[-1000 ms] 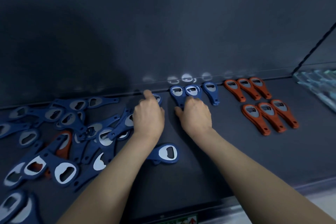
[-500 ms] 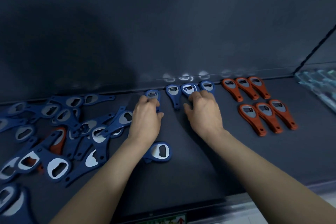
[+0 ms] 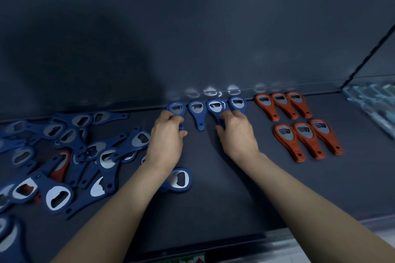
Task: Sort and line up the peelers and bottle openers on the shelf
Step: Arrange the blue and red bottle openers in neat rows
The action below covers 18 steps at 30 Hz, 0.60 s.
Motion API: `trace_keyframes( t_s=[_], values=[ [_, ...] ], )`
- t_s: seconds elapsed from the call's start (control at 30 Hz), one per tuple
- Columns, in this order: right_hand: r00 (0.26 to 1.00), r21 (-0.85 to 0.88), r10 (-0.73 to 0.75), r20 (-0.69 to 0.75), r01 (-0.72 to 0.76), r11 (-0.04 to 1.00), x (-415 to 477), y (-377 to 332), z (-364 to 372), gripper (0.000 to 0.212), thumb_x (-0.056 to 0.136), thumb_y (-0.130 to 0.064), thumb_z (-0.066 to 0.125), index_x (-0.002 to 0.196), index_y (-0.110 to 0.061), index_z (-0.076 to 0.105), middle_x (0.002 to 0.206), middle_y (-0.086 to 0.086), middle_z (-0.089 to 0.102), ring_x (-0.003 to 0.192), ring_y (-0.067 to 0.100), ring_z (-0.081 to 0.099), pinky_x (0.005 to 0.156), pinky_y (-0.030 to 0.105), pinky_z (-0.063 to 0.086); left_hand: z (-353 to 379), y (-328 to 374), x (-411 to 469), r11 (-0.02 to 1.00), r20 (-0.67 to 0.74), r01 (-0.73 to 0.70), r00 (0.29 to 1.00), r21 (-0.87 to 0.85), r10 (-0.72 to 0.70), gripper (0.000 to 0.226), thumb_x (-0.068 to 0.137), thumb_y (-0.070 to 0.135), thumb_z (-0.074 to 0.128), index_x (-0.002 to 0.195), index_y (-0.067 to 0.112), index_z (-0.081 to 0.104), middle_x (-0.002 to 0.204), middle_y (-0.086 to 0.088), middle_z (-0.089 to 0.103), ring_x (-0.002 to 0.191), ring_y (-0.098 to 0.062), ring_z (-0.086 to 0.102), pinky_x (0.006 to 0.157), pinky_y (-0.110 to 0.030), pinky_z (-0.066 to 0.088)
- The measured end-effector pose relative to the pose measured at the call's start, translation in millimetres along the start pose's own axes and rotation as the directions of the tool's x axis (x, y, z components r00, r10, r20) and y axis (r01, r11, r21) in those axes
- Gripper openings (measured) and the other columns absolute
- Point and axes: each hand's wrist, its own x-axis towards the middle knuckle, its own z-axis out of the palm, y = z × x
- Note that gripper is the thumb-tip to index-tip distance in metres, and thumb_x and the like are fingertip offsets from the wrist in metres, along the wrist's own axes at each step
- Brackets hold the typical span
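Row of four blue bottle openers along the back edge of the shelf (image 3: 213,203), about mid-length, metal heads toward the back wall, handles pointing to the front edge. First blue opener (image 3: 177,109), leftmost: left hand (image 3: 166,137) holds its handle, fingers (image 3: 171,116) curled over it and thumb closing in from the right side. Second blue opener (image 3: 196,112): lies free between the two hands, touched by neither. Third blue opener (image 3: 215,106): right hand (image 3: 237,134) grips its handle, thumb on the left side and fingers (image 3: 230,115) bent over the top. Fourth blue opener (image 3: 237,102): head visible just beside the third; its handle is hidden under the right hand, so I cannot tell whether it is gripped as well. Toward the right end of the shelf, six orange openers in two rows of three: back orange row (image 3: 282,104) at the back edge, front orange row (image 3: 306,140) nearer the front, all parallel and heads back. Left end: unsorted blue pile (image 3: 89,151), openers overlapping at mixed angles, with one stray orange opener (image 3: 62,164) partly buried in it. A single blue opener (image 3: 179,180) lies apart from the pile, partly under the left forearm. Far right, beyond a divider: pale packaged items (image 3: 372,104), too blurred to identify.
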Motion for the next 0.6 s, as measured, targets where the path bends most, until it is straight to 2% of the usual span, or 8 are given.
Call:
trace_keyframes(
  t_s=[0.1, 0.17, 0.3, 0.37, 0.5, 0.6],
  values=[
    [1.000, -0.002, -0.015, 0.002, 0.015, 1.000, 0.2, 0.9, -1.2, 0.022, 0.091, -0.009, 0.052, 0.112, -0.001, 0.057, 0.104, 0.015, 0.053, 0.096, 0.031, 0.052, 0.075, 0.033, 0.043, 2.0, 9.5, -1.5, 0.983, -0.001, -0.147, 0.989, 0.113, 0.148, 0.028, 0.080, 0.003, 0.068, 0.108, 0.000, 0.066, 0.109, -0.014, 0.057, 0.104, -0.033, 0.049, 0.090, -0.041, 0.040],
    [1.000, -0.025, -0.021, -0.001, 0.021, 0.999, 1.0, 0.2, -1.5, 0.022, 0.092, -0.010, 0.051, 0.111, -0.001, 0.056, 0.103, 0.016, 0.054, 0.096, 0.031, 0.052, 0.074, 0.033, 0.043, 4.9, 17.2, 1.0, 0.972, 0.072, -0.204, 0.978, 0.116, 0.197, 0.031, 0.084, 0.004, 0.064, 0.115, 0.003, 0.064, 0.110, -0.011, 0.056, 0.103, -0.032, 0.051, 0.091, -0.039, 0.040],
    [1.000, -0.075, -0.019, -0.019, 0.018, 0.997, 1.6, -0.4, 1.0, 0.018, 0.093, -0.012, 0.048, 0.106, -0.002, 0.056, 0.101, 0.014, 0.055, 0.096, 0.030, 0.052, 0.071, 0.029, 0.038, 12.7, 24.7, 7.8, 0.974, 0.177, -0.219, 0.963, 0.059, 0.206, 0.035, 0.091, 0.005, 0.054, 0.126, 0.009, 0.058, 0.117, -0.006, 0.051, 0.103, -0.026, 0.054, 0.089, -0.038, 0.046],
    [1.000, -0.092, -0.014, -0.028, 0.012, 0.996, 1.2, -0.5, 2.1, 0.018, 0.094, -0.012, 0.046, 0.106, -0.003, 0.055, 0.102, 0.014, 0.055, 0.099, 0.030, 0.052, 0.070, 0.028, 0.035, 15.4, 24.4, 9.5, 0.973, 0.173, -0.226, 0.961, 0.054, 0.213, 0.032, 0.092, 0.004, 0.053, 0.122, 0.008, 0.061, 0.114, -0.007, 0.053, 0.102, -0.026, 0.055, 0.087, -0.038, 0.046],
    [0.999, -0.101, -0.005, -0.036, 0.001, 0.995, 2.9, -1.8, 2.8, 0.022, 0.094, -0.011, 0.043, 0.112, -0.005, 0.053, 0.106, 0.015, 0.056, 0.102, 0.030, 0.051, 0.076, 0.031, 0.039, 18.6, 23.5, 11.0, 0.973, 0.157, -0.226, 0.964, 0.056, 0.215, 0.029, 0.091, 0.004, 0.052, 0.118, 0.007, 0.063, 0.108, -0.008, 0.056, 0.099, -0.027, 0.056, 0.083, -0.039, 0.047],
    [1.000, -0.107, -0.007, -0.028, 0.004, 0.994, 3.9, -0.9, 2.4, 0.023, 0.093, -0.009, 0.042, 0.112, -0.005, 0.054, 0.105, 0.014, 0.056, 0.101, 0.029, 0.051, 0.075, 0.029, 0.039, 20.6, 21.6, 11.5, 0.968, 0.165, -0.237, 0.961, 0.083, 0.221, 0.029, 0.092, 0.006, 0.050, 0.119, 0.008, 0.062, 0.108, -0.008, 0.057, 0.100, -0.027, 0.056, 0.082, -0.038, 0.048]
  ],
)
